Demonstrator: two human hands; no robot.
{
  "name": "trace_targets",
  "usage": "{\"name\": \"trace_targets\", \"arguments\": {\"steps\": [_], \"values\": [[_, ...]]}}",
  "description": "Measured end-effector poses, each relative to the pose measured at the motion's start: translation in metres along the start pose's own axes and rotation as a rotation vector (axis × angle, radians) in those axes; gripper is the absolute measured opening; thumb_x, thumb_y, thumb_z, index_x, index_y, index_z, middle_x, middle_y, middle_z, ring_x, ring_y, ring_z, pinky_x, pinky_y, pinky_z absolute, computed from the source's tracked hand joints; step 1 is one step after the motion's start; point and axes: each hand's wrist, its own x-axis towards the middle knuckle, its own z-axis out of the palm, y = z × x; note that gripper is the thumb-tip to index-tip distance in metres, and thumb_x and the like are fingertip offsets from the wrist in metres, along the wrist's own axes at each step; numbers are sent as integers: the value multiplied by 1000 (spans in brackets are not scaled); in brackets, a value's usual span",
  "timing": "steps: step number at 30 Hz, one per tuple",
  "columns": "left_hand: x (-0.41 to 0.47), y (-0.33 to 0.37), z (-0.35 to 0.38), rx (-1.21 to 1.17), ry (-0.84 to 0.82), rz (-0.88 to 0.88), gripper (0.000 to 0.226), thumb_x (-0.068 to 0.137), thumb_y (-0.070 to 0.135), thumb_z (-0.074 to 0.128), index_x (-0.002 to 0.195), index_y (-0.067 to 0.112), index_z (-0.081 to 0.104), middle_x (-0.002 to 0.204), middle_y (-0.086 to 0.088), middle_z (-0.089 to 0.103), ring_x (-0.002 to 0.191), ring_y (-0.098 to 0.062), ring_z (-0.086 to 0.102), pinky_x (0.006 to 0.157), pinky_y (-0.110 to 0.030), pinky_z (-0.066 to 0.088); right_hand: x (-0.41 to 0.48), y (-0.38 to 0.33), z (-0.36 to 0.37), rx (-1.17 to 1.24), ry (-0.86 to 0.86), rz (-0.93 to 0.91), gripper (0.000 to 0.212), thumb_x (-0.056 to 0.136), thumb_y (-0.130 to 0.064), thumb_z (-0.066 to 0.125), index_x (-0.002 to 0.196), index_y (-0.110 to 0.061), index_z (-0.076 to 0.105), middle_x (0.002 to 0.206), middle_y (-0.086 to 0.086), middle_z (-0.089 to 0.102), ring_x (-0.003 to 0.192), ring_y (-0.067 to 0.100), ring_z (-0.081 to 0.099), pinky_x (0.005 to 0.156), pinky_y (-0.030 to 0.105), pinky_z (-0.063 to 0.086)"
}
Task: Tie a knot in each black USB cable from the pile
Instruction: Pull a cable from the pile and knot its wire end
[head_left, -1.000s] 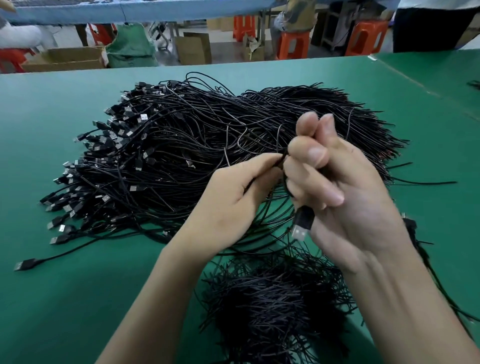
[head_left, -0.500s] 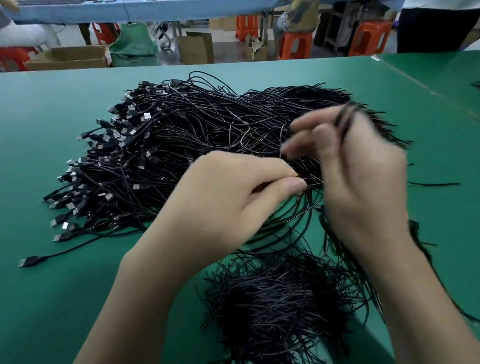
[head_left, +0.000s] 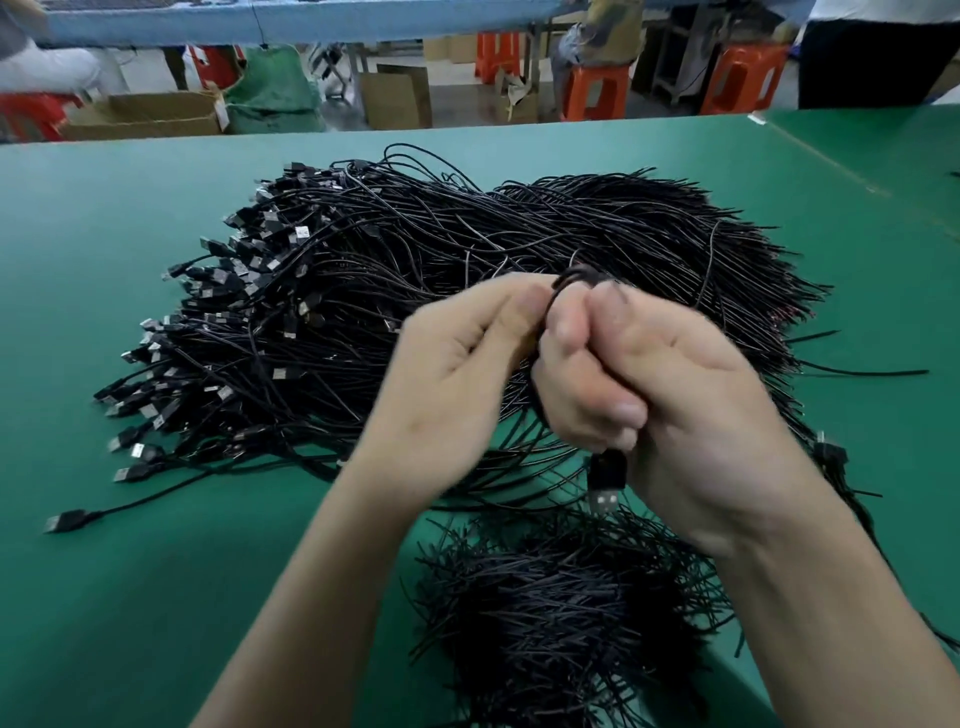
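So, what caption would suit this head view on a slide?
Left hand and right hand grip one black USB cable above the pile on a green table, plug dangling.

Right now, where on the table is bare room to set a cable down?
Bare table near-left, below the big pile and left of the small heap; also right of the pile. Crowded centre, under the left hand and right hand.

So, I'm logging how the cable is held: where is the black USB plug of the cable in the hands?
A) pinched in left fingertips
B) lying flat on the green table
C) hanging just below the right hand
C: the black USB plug hangs silver end down just below the right hand, while the left hand pinches the thin black cable higher up.
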Motion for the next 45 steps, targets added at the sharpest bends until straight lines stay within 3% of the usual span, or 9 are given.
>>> {"name": "trace_targets", "arguments": {"steps": [3, 9, 11, 15, 20, 25, 31, 39, 45], "values": [[-3, -7, 17, -27, -129, -88, 46, 112, 14, 46, 86, 42, 71, 79, 13, 70, 80, 0, 58, 82, -28, 53, 1, -3, -2, -19, 186, -168, 27, 103, -27, 41, 92, -12, 61, 64, -3, 60, 57, 12, 56, 60, 24, 49], [-7, -3, 11, 201, -282, -57, 25, 109, 22, 52, 109, 29, 76, 72, 7, 63, 64, -17, 52, 61, -36, 46, -6, -6, -20, -1010, 433, -404, 27, 111, -19, 41, 102, -8, 63, 91, -4, 73, 87, 14, 74, 77, 36, 60], [-6, 1, 0, 359, -302, 8, 25, 106, 27, 55, 90, 20, 72, 71, 10, 63, 65, -7, 55, 63, -28, 43, -6, -4, -24, -1291, 450, -345, 30, 109, -30, 40, 101, -14, 64, 87, -13, 71, 80, 9, 71, 73, 39, 59], [-2, 8, -32, 600, -223, 53, 27, 94, 54, 62, 93, 34, 81, 83, 18, 75, 80, -7, 71, 75, -39, 56, -1, -1, -22, -1583, 272, 21, 44, 101, -48, 29, 93, -21, 63, 64, -8, 61, 61, 18, 61, 62, 40, 48], [-4, 13, -48, 483, -47, 30, 18, 76, 53, 84, 74, 35, 79, 66, 13, 71, 60, -7, 65, 56, -22, 48, -6, 9, -21, -1036, 27, 266, 51, 105, -53, 30, 81, -27, 67, 62, -10, 47, 60, 6, 43, 64, 33, 35], [-1, 11, -33, -7, 139, -136, 25, 68, 36, 88, 73, 16, 76, 62, 2, 72, 52, -6, 64, 54, -14, 49, -7, 6, -19, -593, -214, 282, 36, 107, -30, 38, 90, -15, 66, 69, -14, 46, 66, 3, 41, 65, 15, 35], [-1, 4, -27, -135, -169, -225, 28, 90, 32, 66, 110, 18, 79, 90, 1, 81, 92, -6, 74, 84, -17, 56, -4, 6, -21, -458, -146, 168, 34, 108, -23, 36, 90, -12, 63, 58, -5, 46, 58, 10, 40, 63, 18, 38], [-1, 0, -23, -139, -17, -170, 8, 85, 23, 79, 80, 29, 80, 77, 3, 75, 72, -15, 70, 69, -41, 57, -3, 5, -22, -304, -114, 211, 32, 106, -24, 37, 96, -5, 61, 75, 11, 74, 62, 21, 65, 63, 30, 52], [-1, -5, -14, -190, 29, -193, 6, 80, 28, 78, 85, 27, 81, 73, 10, 75, 62, 3, 64, 61, -11, 49, -2, 5, -25, -200, 33, 246, 22, 104, -27, 44, 96, -7, 46, 76, 14, 74, 61, 19, 68, 57, 23, 51]]}}
